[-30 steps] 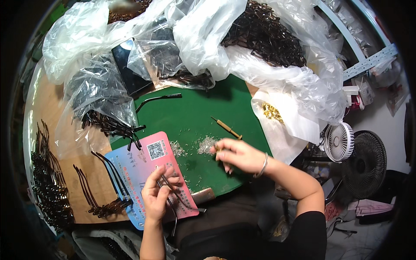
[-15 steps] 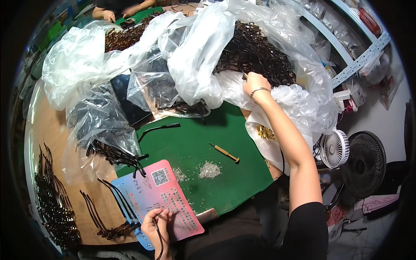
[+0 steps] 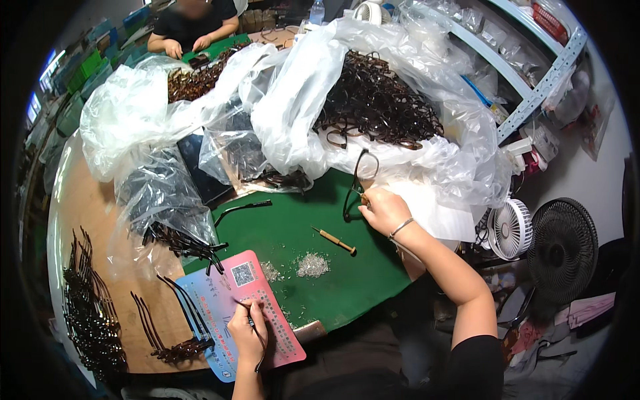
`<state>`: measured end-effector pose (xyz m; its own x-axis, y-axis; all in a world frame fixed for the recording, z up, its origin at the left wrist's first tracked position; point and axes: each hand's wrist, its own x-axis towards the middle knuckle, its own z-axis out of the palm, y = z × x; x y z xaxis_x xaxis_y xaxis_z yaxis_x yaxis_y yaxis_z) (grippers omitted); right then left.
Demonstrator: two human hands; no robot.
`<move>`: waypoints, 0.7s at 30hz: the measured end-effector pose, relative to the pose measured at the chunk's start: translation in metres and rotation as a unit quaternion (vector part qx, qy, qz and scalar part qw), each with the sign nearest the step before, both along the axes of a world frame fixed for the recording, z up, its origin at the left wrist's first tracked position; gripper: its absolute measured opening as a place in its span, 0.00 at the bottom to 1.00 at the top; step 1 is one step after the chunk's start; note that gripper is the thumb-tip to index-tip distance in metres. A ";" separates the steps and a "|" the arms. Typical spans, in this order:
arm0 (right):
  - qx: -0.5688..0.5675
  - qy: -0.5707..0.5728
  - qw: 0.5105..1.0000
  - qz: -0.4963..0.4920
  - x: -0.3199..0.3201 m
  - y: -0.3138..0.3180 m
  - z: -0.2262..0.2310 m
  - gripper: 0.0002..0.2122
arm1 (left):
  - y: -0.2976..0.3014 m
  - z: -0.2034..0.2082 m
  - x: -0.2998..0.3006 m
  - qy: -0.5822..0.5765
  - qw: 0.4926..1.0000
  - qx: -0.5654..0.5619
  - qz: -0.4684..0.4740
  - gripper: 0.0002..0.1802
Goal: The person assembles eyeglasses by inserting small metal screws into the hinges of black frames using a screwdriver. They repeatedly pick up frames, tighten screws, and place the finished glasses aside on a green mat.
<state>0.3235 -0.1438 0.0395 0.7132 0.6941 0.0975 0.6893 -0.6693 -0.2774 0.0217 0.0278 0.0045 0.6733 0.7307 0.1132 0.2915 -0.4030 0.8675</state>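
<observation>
My right hand (image 3: 385, 210) is clenched on a dark eyeglass frame (image 3: 355, 179), pinching its lower part between thumb and fingers, and the frame sits over the top right edge of the green mat (image 3: 373, 267). There's a bit of something brass-coloured (image 3: 364, 199) at those fingertips too; too small to tell what. Over to my left hand (image 3: 248, 337): fingers curled in, gripping a slim dark temple arm (image 3: 252, 323) above the pink-and-blue card (image 3: 287, 340). One for certain; whether a second hides in the palm, I can't tell.

Now the count! One brass-handled screwdriver (image 3: 335, 241) lying on the mat, slanting, between my two hands. One loose temple (image 3: 243, 210) near the mat's top left. Two little piles of tiny shiny pieces: the bigger pile (image 3: 313, 265) just below the screwdriver, the smaller pile (image 3: 271, 271) beside the card. One card, one mat. Off to the right, two fans, a white fan (image 3: 510, 230) and a black fan (image 3: 563, 250). And up top, a heap of dark frames (image 3: 383, 100) in plastic, too tangled to number.
</observation>
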 end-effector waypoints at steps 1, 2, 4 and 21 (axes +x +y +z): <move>-0.003 0.019 1.000 -0.006 0.002 -0.003 0.002 0.09 | 0.002 -0.003 -0.003 0.010 0.999 0.032 0.009 0.07; -0.007 0.038 0.999 -0.012 0.004 -0.006 0.004 0.09 | 0.004 -0.005 -0.006 0.020 0.998 0.063 0.017 0.07; -0.007 0.040 0.999 -0.024 0.008 -0.007 0.007 0.10 | 0.007 -0.004 -0.009 0.038 0.996 0.083 0.016 0.06; -0.054 -0.148 0.982 0.106 -0.009 -0.005 0.074 0.03 | -0.001 -0.005 -0.016 -0.011 0.988 0.152 -0.020 0.04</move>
<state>0.3144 -0.1487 0.1134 0.5028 0.8417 0.1968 0.8562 -0.5162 0.0200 0.0058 0.0264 -0.0005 0.6955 0.6343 0.3376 0.2530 -0.6559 0.7112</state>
